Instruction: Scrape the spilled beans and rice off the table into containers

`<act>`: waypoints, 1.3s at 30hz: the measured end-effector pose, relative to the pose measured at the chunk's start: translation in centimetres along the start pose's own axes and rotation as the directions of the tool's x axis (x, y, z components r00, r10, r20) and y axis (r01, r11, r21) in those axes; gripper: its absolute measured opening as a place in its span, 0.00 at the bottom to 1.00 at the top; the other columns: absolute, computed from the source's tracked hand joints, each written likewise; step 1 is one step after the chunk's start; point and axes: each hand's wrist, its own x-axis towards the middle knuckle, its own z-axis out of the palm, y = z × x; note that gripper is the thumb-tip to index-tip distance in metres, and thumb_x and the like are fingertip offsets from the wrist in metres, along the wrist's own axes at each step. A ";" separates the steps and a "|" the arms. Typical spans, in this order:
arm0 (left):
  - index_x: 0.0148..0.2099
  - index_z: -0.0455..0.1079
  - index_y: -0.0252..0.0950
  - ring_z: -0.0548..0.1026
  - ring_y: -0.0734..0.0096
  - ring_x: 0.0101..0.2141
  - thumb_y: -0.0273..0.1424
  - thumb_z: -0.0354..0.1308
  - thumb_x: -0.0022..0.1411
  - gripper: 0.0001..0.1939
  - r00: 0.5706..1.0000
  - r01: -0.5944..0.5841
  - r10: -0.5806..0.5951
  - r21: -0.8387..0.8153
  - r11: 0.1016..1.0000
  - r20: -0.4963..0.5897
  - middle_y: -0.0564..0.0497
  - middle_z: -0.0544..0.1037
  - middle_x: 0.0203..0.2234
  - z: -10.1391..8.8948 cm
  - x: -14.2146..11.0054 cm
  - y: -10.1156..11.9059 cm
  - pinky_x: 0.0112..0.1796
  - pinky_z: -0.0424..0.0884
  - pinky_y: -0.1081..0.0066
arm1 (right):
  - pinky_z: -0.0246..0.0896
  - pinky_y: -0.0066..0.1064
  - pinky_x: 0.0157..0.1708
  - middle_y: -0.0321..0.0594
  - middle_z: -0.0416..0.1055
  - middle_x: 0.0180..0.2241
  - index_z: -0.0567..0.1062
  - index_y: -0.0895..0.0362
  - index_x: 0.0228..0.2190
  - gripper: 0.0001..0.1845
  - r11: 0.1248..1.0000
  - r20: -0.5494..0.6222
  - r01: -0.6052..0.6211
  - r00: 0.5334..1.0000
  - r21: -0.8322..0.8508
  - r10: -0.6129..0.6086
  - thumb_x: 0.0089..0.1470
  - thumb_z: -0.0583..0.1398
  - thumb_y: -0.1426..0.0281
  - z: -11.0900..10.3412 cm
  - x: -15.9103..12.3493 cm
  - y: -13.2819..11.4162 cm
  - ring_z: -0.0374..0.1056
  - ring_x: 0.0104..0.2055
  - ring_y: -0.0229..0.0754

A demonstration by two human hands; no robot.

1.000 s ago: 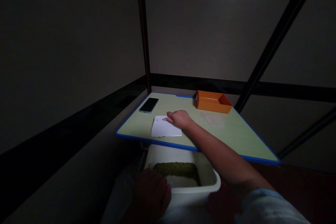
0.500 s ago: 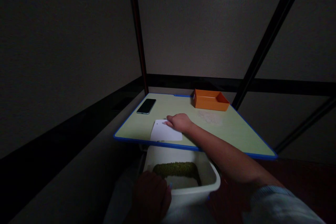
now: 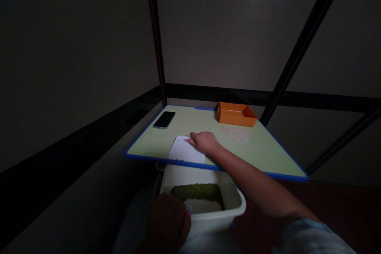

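My right hand point(image 3: 204, 142) rests on the far right corner of a white card point(image 3: 183, 154) that lies at the near edge of the pale green table point(image 3: 262, 151), its fingers curled over the card's edge. The card's near edge reaches the table's blue rim. My left hand point(image 3: 167, 222) grips the near left rim of a white tub point(image 3: 235, 208) held below the table edge. The tub holds a heap of small green beans point(image 3: 196, 191).
A dark phone point(image 3: 164, 120) lies at the table's far left. An orange tray point(image 3: 235, 114) stands at the far edge, with a faint patch of pale grains point(image 3: 236, 133) in front of it. Dark frame posts rise behind the table.
My right hand has dragged the white card nearer, from mid-table to the table's front rim. The left hand and the tub have stayed in place.
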 end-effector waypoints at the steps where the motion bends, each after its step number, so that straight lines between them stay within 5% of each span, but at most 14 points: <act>1: 0.22 0.59 0.38 0.61 0.73 0.22 0.26 0.48 0.53 0.09 1.000 0.004 -0.004 0.004 1.000 0.012 0.55 0.63 0.15 0.0 0.0 0.0 0.28 0.59 0.69 | 0.58 0.32 0.32 0.46 0.73 0.35 0.66 0.53 0.43 0.29 1.000 0.009 0.000 1.000 0.012 0.000 0.57 0.36 0.52 0.0 0.0 0.0 0.68 0.37 0.45; 26: 0.21 0.59 0.38 0.62 0.73 0.21 0.26 0.48 0.53 0.09 0.997 -0.034 0.033 0.015 0.999 0.066 0.54 0.64 0.14 -0.3 0.1 -0.2 0.27 0.58 0.68 | 0.51 0.28 0.28 0.45 0.72 0.34 0.68 0.55 0.40 0.28 0.992 -0.019 0.042 0.999 0.119 -0.040 0.56 0.40 0.51 0.0 -0.7 2.0 0.66 0.34 0.42; 33: 0.21 0.59 0.38 0.61 0.73 0.21 0.26 0.48 0.53 0.10 0.997 -0.046 0.044 0.017 0.999 0.065 0.54 0.63 0.14 -0.1 0.2 -0.5 0.27 0.57 0.68 | 0.45 0.25 0.23 0.38 0.68 0.25 0.69 0.58 0.30 0.27 0.877 -0.234 -0.067 0.951 0.476 0.200 0.55 0.42 0.51 -0.2 -0.1 5.1 0.59 0.26 0.35; 39: 0.21 0.60 0.38 0.62 0.73 0.21 0.26 0.47 0.54 0.10 0.997 -0.048 0.046 0.021 0.999 0.063 0.54 0.64 0.15 -0.2 0.1 -0.5 0.28 0.58 0.68 | 0.44 0.26 0.22 0.40 0.69 0.25 0.71 0.60 0.27 0.26 0.822 -0.234 -0.293 0.863 0.489 0.447 0.51 0.48 0.51 -0.6 0.1 10.2 0.59 0.25 0.36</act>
